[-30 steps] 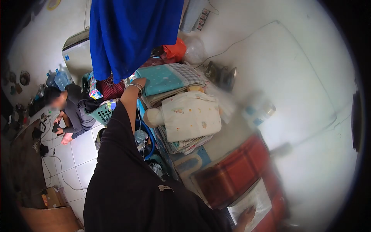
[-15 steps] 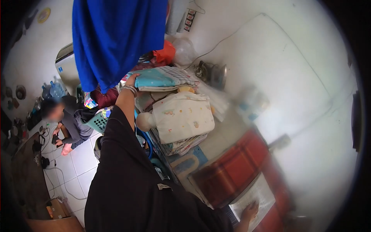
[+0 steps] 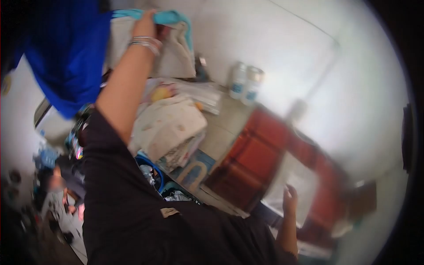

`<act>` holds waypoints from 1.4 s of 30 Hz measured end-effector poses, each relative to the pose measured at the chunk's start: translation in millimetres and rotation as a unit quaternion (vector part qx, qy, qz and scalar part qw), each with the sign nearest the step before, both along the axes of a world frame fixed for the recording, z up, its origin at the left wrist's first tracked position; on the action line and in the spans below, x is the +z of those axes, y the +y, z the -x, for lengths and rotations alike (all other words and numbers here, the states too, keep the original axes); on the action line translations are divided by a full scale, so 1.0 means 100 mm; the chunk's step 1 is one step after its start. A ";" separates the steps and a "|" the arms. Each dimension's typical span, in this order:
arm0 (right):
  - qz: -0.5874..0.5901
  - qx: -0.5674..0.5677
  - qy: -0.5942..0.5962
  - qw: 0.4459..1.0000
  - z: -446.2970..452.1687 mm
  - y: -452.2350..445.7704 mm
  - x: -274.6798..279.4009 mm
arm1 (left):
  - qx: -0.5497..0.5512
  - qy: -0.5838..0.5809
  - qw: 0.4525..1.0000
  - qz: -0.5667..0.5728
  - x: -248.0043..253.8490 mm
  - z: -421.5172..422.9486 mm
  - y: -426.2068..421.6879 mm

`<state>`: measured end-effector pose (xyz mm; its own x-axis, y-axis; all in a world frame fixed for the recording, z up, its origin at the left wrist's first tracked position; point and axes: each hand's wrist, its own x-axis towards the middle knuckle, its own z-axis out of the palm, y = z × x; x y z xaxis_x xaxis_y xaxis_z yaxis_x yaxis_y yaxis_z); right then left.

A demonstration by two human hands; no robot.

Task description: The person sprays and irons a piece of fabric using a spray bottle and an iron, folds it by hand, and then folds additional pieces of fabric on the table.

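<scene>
My left hand (image 3: 146, 25), with bangles at the wrist, grips the upper edge of a turquoise and beige folded cloth (image 3: 176, 55), which hangs raised beside the wall. Below it lies a stack of cream folded cloths (image 3: 170, 126) with a small print. My right hand (image 3: 290, 199) is over a pale, shiny flat sheet (image 3: 304, 176) lying on a red checked cloth (image 3: 251, 154). Its fingers are stretched out and hold nothing; whether they touch the sheet I cannot tell.
A blue cloth (image 3: 66, 48) hangs at upper left. Two white canisters (image 3: 247, 84) stand against the wall. Containers with a blue rim (image 3: 160, 176) sit below the stack. Another person (image 3: 66, 185) sits low at the left, blurred.
My left hand has lifted the turquoise cloth off the pile beside the cream stack. My right hand has shifted on or above the pale sheet. The view has turned.
</scene>
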<state>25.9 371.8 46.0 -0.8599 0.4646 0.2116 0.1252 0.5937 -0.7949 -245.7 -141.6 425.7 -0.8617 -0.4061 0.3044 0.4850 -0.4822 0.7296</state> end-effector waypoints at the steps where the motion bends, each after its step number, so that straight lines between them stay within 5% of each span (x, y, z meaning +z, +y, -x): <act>1: 0.073 0.028 -0.025 0.997 -0.03 -0.12 0.11 | -0.027 -0.007 1.000 0.005 0.11 -0.15 0.19; 5: 0.341 0.163 -0.156 0.913 -0.15 -0.46 0.47 | -0.265 0.110 0.958 0.013 0.18 -0.51 0.78; 7: 0.482 0.284 -0.161 0.813 -0.29 -0.48 0.65 | -0.288 0.107 0.952 -0.005 0.08 -0.85 1.40; 8: 0.487 0.277 -0.153 0.814 -0.35 -0.44 0.69 | -0.283 0.107 0.953 -0.031 0.04 -1.03 1.68; 10: 0.568 0.430 -0.123 0.691 -0.46 -0.31 0.78 | -0.348 0.032 0.934 -0.072 -0.20 -1.23 2.14; 12: 0.602 0.438 -0.107 0.659 -0.58 -0.11 0.95 | -0.483 -0.051 0.867 -0.116 -0.60 -1.12 2.51; 13: 0.634 0.447 -0.091 0.625 -0.63 0.01 1.01 | -0.457 -0.084 0.877 -0.122 -0.74 -1.24 2.85; 16: 0.689 0.340 -0.086 0.634 -0.69 0.42 1.15 | -0.514 -0.137 0.833 -0.149 -1.31 -1.33 3.70; 20: 0.765 0.190 -0.041 0.614 -0.48 1.11 1.04 | -0.486 -0.203 0.842 -0.115 -1.44 -1.72 4.38; 23: 0.733 0.084 0.085 0.669 -0.50 1.45 1.14 | -0.511 -0.160 0.838 -0.102 -1.34 -1.95 4.58; 25: 0.764 0.107 0.108 0.628 -0.48 1.86 0.87 | -0.503 -0.102 0.856 -0.053 -1.08 -2.24 4.65; 28: 0.744 0.207 0.021 0.635 -0.44 2.08 0.37 | -0.584 -0.044 0.811 -0.003 -0.84 -2.43 4.58; 30: 0.647 0.371 0.052 0.664 -0.37 1.90 0.16 | -0.640 -0.063 0.764 0.057 -0.60 -2.66 4.53; 32: 0.499 0.350 0.070 0.790 -0.30 1.72 0.17 | -0.635 -0.094 0.760 0.105 -0.58 -2.63 4.46; 34: 0.790 0.313 0.075 0.522 -0.48 1.56 0.56 | -0.627 -0.129 0.752 0.155 -0.71 -2.42 4.35; 35: 0.792 0.317 0.075 0.517 -0.53 1.59 0.61 | -0.719 -0.118 0.673 0.130 -0.92 -2.12 4.31; 36: 0.751 0.324 0.110 0.565 -0.58 1.68 0.64 | -0.800 -0.106 0.581 0.103 -1.01 -1.95 4.29; 37: 0.707 0.327 0.147 0.610 -0.63 1.80 0.63 | -0.799 -0.108 0.581 0.109 -0.97 -2.03 4.29; 39: 0.695 0.274 0.135 0.651 -0.71 2.09 0.40 | -0.703 -0.119 0.681 0.168 -0.85 -2.21 4.30; 42: 0.652 0.350 0.112 0.663 -1.14 2.30 0.55 | -0.688 -0.126 0.676 0.230 -0.80 -1.94 4.35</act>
